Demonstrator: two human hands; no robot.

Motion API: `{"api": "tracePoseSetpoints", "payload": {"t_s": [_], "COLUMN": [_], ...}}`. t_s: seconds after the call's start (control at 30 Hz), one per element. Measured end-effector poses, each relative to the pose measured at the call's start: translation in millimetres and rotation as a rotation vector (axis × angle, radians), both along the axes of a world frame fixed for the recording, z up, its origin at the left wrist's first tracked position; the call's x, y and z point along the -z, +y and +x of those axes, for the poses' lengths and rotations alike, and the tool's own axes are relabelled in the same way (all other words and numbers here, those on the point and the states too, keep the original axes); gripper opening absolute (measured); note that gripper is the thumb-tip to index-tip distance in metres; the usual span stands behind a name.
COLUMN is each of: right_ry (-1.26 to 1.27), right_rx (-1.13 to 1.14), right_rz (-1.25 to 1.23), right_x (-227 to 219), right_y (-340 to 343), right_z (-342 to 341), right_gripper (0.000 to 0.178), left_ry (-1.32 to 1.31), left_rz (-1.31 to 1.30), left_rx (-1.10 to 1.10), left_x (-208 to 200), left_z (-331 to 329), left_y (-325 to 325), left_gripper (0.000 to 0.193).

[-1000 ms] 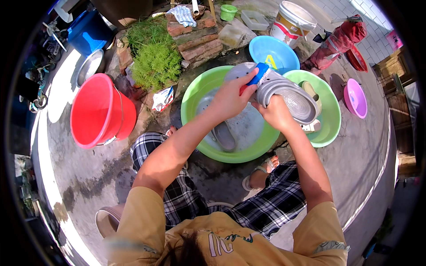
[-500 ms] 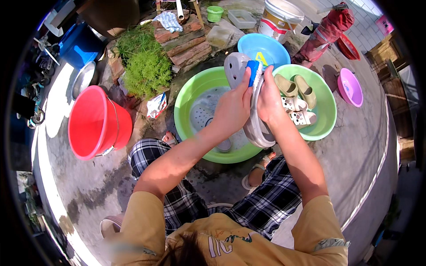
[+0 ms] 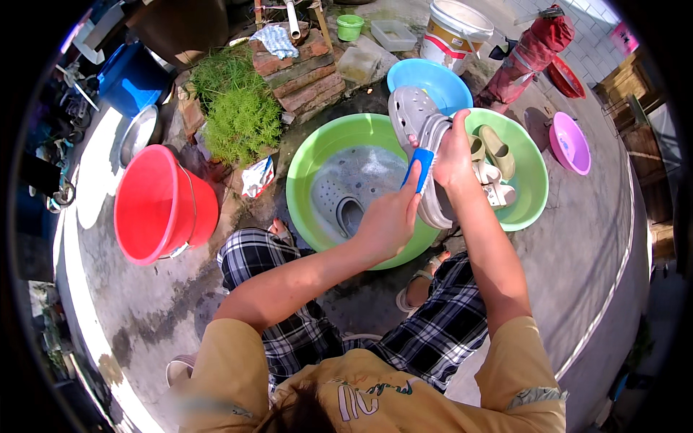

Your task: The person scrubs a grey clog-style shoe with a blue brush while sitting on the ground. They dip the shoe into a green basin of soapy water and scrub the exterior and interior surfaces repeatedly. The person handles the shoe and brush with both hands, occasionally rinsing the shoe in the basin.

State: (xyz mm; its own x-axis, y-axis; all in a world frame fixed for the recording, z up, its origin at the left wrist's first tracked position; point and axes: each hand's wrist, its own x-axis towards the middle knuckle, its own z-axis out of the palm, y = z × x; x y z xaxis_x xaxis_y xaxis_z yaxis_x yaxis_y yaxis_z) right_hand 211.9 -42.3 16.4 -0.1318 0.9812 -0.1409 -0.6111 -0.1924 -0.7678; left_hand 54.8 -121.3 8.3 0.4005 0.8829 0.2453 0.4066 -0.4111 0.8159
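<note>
Blue brush (image 3: 423, 160) gripped by its back in the left hand (image 3: 390, 222); left fingers closed around it. Bristle side is pressed to the side edge of 1 grey clog (image 3: 413, 119). Clog is held tilted, toe pointed away from the body, above the right part of the large green basin (image 3: 302, 155). Its far side is grasped by the right hand (image 3: 453, 160), thumb raised along the edge; the other right fingers are mostly hidden by the clog, so their exact hold cannot be told.

In the large basin, a 2nd grey clog (image 3: 333, 200) is seen in cloudy, sudsy water. 2 olive clogs (image 3: 499, 155) and some whitish clogs (image 3: 497, 193) are held in the smaller green basin (image 3: 535, 180), just right. Beyond: blue basin (image 3: 426, 78). Far left: red bucket (image 3: 148, 206). Far right: purple basin (image 3: 569, 143).
</note>
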Motion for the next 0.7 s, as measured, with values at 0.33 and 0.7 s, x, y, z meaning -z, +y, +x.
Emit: {"api": "tracePoseSetpoints", "payload": {"t_s": [0.33,0.7], "right_ry": [0.006,-0.059], "right_rx": [0.124,0.051], "right_rz": [-0.104,-0.077], "right_x": [-19,-2], "right_y": [-5,2], "right_z": [-16,-10], "right_gripper": [0.081,0.088], "left_ry": [-0.063,-0.019], "left_rz": [-0.045,-0.061], "left_rx": [0.025,0.001], "left_x": [-2,8], "left_z": [3,-5], "left_y": [-1,-2], "left_gripper": [0.048,0.051]}}
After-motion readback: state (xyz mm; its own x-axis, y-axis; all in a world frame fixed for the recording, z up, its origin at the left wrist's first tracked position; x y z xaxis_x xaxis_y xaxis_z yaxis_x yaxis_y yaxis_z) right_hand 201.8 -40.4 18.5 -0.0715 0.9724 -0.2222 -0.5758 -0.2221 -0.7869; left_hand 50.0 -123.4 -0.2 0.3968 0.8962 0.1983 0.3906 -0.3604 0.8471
